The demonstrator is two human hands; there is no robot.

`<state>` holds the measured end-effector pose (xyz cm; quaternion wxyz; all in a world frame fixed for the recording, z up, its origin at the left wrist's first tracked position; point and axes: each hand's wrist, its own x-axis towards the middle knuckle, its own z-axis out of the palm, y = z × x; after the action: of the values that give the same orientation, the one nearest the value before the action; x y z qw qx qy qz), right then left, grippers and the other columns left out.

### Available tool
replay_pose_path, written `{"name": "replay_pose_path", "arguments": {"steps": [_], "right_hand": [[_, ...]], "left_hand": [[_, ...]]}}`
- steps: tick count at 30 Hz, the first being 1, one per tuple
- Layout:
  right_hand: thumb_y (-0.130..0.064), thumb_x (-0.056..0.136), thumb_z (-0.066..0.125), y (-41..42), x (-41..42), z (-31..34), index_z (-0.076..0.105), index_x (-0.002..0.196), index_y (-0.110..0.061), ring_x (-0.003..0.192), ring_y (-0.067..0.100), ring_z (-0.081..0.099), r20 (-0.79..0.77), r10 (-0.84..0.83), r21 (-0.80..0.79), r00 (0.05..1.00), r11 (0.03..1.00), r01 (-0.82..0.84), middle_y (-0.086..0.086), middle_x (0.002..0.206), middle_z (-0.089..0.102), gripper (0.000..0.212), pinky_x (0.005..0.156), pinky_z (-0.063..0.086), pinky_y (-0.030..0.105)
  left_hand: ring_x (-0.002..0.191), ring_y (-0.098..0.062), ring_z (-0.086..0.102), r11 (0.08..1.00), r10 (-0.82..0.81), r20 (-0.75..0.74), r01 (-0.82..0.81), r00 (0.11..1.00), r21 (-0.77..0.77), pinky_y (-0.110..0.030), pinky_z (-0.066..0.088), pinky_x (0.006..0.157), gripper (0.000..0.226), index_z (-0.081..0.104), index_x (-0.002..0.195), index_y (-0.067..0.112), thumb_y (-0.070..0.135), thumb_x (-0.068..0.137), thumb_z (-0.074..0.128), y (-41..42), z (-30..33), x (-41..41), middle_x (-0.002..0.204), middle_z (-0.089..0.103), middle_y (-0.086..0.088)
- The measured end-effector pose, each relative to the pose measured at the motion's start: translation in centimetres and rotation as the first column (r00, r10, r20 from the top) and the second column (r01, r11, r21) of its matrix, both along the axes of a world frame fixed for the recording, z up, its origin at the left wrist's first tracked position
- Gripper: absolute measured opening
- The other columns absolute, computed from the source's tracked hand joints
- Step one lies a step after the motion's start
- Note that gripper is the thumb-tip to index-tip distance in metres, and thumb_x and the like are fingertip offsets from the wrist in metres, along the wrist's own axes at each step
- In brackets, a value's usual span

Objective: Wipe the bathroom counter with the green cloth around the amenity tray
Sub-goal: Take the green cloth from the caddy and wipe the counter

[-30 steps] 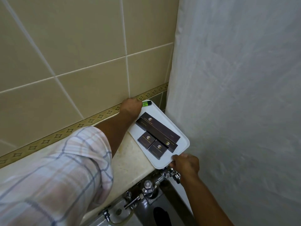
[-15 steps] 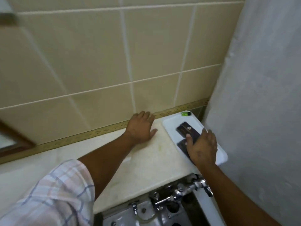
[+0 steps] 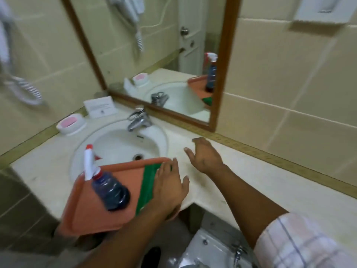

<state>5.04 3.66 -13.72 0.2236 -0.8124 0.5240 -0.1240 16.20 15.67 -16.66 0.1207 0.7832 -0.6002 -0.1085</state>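
Both hands have left the white amenity tray: the left hand (image 3: 170, 187) now lies flat, fingers spread, on the folded green cloth (image 3: 147, 187) inside an orange plastic tray (image 3: 96, 213) at lower centre; the right hand (image 3: 205, 156) hovers released over the cream marble desk (image 3: 260, 182).

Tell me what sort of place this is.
Likely a hotel bathroom: a sink with a tap set in a counter, a framed mirror, and a wall-mounted hairdryer.
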Motion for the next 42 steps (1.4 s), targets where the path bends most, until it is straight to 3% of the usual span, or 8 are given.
{"name": "replay_pose_path", "arguments": {"steps": [4, 13, 18, 24, 29, 35, 37, 42], "right_hand": [[-0.035, 0.093, 0.053, 2.4, 9.3, -1.6, 0.054, 0.126, -0.012, 0.119, 0.033, 0.052, -0.151, 0.275, 0.147, 0.949, 0.956, -0.254, 0.012, 0.128, 0.055, 0.041, 0.096, 0.047, 0.042], [-0.027, 0.085, 0.064, 3.1, 12.7, -4.6, 0.061, 0.114, -0.012, 0.102, 0.029, 0.058, -0.308, 0.304, 0.179, 0.901, 0.949, -0.259, 0.010, 0.113, 0.062, 0.032, 0.080, 0.048, 0.039], [-0.028, 0.089, 0.058, 2.5, 12.9, -5.0, 0.062, 0.091, -0.016, 0.083, 0.024, 0.053, -0.320, 0.287, 0.223, 0.903, 0.949, -0.223, 0.009, 0.104, 0.066, 0.013, 0.072, 0.044, 0.035], [-0.042, 0.080, 0.067, 1.6, 10.5, -3.1, 0.059, 0.085, -0.017, 0.083, 0.022, 0.051, -0.226, 0.280, 0.223, 0.933, 0.947, -0.230, 0.002, 0.079, 0.055, 0.027, 0.083, 0.039, 0.040], [-0.036, 0.073, 0.083, -1.7, 3.5, 1.0, 0.062, 0.069, -0.024, 0.072, 0.013, 0.061, 0.055, 0.124, 0.366, 0.991, 0.920, -0.136, -0.004, 0.076, 0.064, 0.024, 0.055, 0.044, 0.026], [-0.032, 0.070, 0.088, -6.5, -5.3, 2.9, 0.067, 0.076, -0.022, 0.076, 0.012, 0.061, 0.025, -0.103, 0.398, 0.994, 0.913, 0.085, -0.003, 0.082, 0.066, 0.024, 0.056, 0.043, 0.025], [-0.033, 0.070, 0.088, -7.5, -7.2, 2.0, 0.069, 0.081, -0.018, 0.081, 0.018, 0.060, -0.058, -0.139, 0.388, 0.988, 0.909, 0.151, -0.001, 0.082, 0.065, 0.026, 0.057, 0.043, 0.026], [-0.034, 0.068, 0.090, -8.5, -8.7, -1.6, 0.073, 0.107, -0.007, 0.093, 0.024, 0.062, -0.146, -0.227, 0.371, 0.963, 0.890, 0.265, 0.007, 0.100, 0.068, 0.050, 0.071, 0.048, 0.030]], "left_hand": [[0.136, -0.030, 0.038, 0.966, 0.255, -0.117, -0.246, 0.960, 0.083, -0.044, 0.033, 0.113, 0.065, 0.029, 0.149, 0.011, 0.040, 0.093, 0.044, 3.7, -1.4, 3.2, 0.151, 0.037, -0.014], [0.103, -0.031, 0.059, 0.852, 0.515, -0.219, -0.465, 0.829, 0.241, -0.037, 0.050, 0.080, 0.062, 0.048, 0.120, 0.007, 0.039, 0.075, 0.076, 5.0, -3.7, 6.4, 0.117, 0.057, -0.014], [0.079, -0.031, 0.069, 0.844, 0.529, -0.354, -0.434, 0.772, 0.315, -0.035, 0.057, 0.069, 0.033, 0.064, 0.091, 0.011, 0.033, 0.068, 0.073, 3.6, -4.3, 7.7, 0.088, 0.073, -0.012], [0.078, -0.030, 0.068, 0.879, 0.475, -0.450, -0.382, 0.756, 0.285, -0.038, 0.058, 0.073, 0.009, 0.059, 0.075, 0.026, 0.029, 0.069, 0.064, 3.3, -3.5, 7.8, 0.085, 0.072, -0.005], [0.067, -0.006, 0.063, 0.930, 0.362, -0.560, -0.334, 0.746, 0.156, -0.025, 0.049, 0.056, 0.013, 0.059, 0.074, 0.034, 0.036, 0.064, 0.068, 1.6, -0.3, 4.9, 0.067, 0.067, 0.014], [0.076, -0.015, 0.071, 0.947, 0.317, -0.819, -0.208, 0.478, 0.246, -0.023, 0.056, 0.052, 0.029, 0.061, 0.092, 0.024, 0.013, 0.073, 0.080, -2.9, 0.0, -2.1, 0.089, 0.073, 0.002], [0.081, -0.022, 0.072, 0.928, 0.373, -0.834, -0.174, 0.405, 0.331, -0.032, 0.062, 0.067, 0.027, 0.062, 0.093, 0.018, 0.007, 0.075, 0.079, -4.3, -1.2, -4.4, 0.094, 0.073, -0.005], [0.088, -0.027, 0.071, 0.912, 0.410, -0.821, -0.154, 0.397, 0.381, -0.042, 0.061, 0.081, 0.025, 0.062, 0.092, 0.016, 0.011, 0.074, 0.079, -6.1, -3.8, -6.7, 0.100, 0.073, -0.009]]}}
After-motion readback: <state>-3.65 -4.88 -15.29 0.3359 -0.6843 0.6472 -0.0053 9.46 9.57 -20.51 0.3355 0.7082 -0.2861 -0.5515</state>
